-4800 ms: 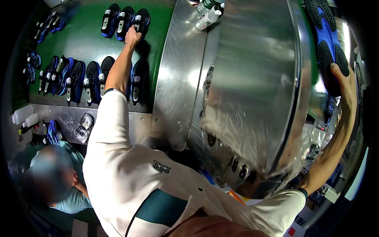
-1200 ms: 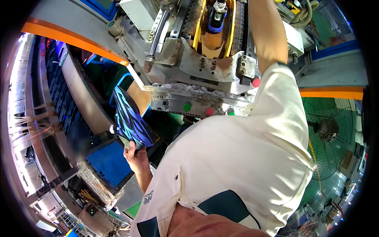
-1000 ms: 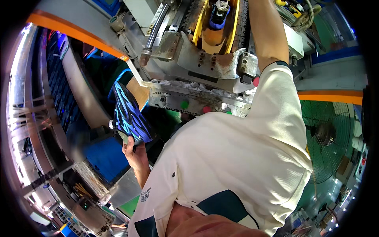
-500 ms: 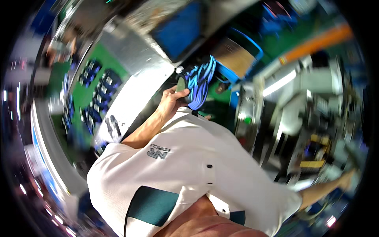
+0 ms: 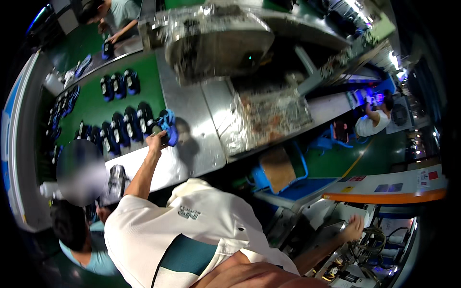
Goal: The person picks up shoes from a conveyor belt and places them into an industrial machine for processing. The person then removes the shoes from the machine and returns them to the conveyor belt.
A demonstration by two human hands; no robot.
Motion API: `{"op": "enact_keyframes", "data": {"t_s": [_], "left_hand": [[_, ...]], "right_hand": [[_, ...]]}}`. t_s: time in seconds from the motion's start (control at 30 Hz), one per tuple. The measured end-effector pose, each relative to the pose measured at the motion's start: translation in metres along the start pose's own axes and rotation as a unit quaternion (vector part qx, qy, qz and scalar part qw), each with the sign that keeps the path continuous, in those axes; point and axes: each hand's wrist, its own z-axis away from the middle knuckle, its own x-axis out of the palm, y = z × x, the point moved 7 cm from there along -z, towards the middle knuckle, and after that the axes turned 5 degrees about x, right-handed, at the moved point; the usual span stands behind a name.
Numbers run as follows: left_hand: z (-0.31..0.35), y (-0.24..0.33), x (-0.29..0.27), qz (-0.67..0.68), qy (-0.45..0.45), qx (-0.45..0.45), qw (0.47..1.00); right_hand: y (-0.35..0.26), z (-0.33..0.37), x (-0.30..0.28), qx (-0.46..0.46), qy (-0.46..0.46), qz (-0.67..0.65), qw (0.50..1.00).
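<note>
My left hand (image 5: pixel 155 140) is closed around a blue and black sneaker (image 5: pixel 168 128), gripping it near the heel. That sneaker is at the right end of a row of similar dark shoes (image 5: pixel 130 124), where the green work surface (image 5: pixel 148 77) meets a shiny metal tabletop (image 5: pixel 199 120). Whether its sole touches the surface, I cannot tell. Over to the right, my right hand (image 5: pixel 354 228) is open with its fingers apart and nothing in it, beside machinery with hoses (image 5: pixel 377 240).
A plastic-wrapped machine (image 5: pixel 221 50) stands beyond the metal tabletop. A blue-framed chair (image 5: pixel 278 170) is at the aisle. Co-workers are at lower left (image 5: pixel 79 240), top left (image 5: pixel 120 21) and far right (image 5: pixel 377 120). An orange-edged machine panel (image 5: pixel 384 196) borders the right side.
My left hand has carried the sneaker from near the chair over to the shoes on the green surface. My right hand now shows clearly beside the machinery.
</note>
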Motion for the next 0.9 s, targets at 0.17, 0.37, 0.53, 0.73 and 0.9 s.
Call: {"op": "enact_keyframes", "data": {"t_s": [0.17,0.37,0.53,0.73,0.9], "left_hand": [[-0.162,0.039,-0.024,0.015,0.094,0.017,0.995],[-0.327,0.077,-0.034,-0.084,0.130,0.087,0.984],[-0.392,0.100,-0.027,-0.341,0.150,0.334,0.866],[-0.321,0.058,0.007,-0.307,0.111,0.437,0.838],[-0.135,0.044,0.057,-0.127,-0.086,0.258,0.954]], "right_hand": [[-0.240,0.041,0.305,-0.122,-0.215,-0.062,0.967],[-0.389,0.057,0.571,-0.315,-0.407,0.063,0.855],[-0.434,0.026,0.747,-0.369,-0.409,0.160,0.819],[-0.422,0.014,0.829,0.045,-0.617,0.210,0.757],[-0.417,0.019,0.823,0.020,-0.583,0.184,0.791]]}}
